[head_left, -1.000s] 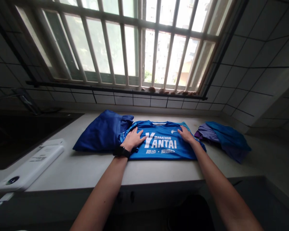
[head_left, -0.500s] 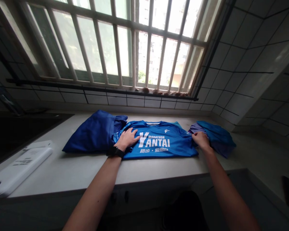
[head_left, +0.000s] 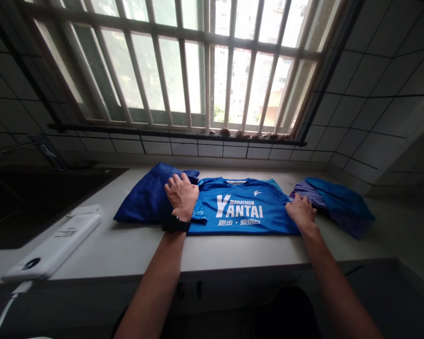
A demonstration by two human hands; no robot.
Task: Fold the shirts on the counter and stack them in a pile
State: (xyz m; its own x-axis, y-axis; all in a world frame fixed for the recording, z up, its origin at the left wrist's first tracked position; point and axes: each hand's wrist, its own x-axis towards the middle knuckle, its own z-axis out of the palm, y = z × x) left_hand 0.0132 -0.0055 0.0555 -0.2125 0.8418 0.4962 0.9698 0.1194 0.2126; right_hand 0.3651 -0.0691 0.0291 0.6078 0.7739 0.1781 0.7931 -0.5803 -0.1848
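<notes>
A blue T-shirt (head_left: 238, 207) with white "MARATHON YANTAI" lettering lies front up on the counter, its collar toward the window. My left hand (head_left: 181, 193), with a black watch on the wrist, is at the shirt's left edge, over a dark blue garment (head_left: 144, 200). Its fingers are bent and closed; what is under them is hidden. The shirt's patterned left sleeve (head_left: 199, 214) lies beside that hand. My right hand (head_left: 301, 212) is closed on the shirt's right sleeve edge. Right of it sits a heap of purple and teal clothing (head_left: 339, 202).
A white power bank (head_left: 54, 249) with a plugged-in cable (head_left: 9, 306) lies at the counter's front left edge. Behind it are the dark sink (head_left: 17, 207) and a faucet (head_left: 49, 150). A barred window (head_left: 198, 70) rises behind the counter (head_left: 240, 252).
My left hand has lifted from lying flat on the shirt's left side and shifted left, with its fingers now bent. My right hand stays at the right sleeve. The view has turned slightly left.
</notes>
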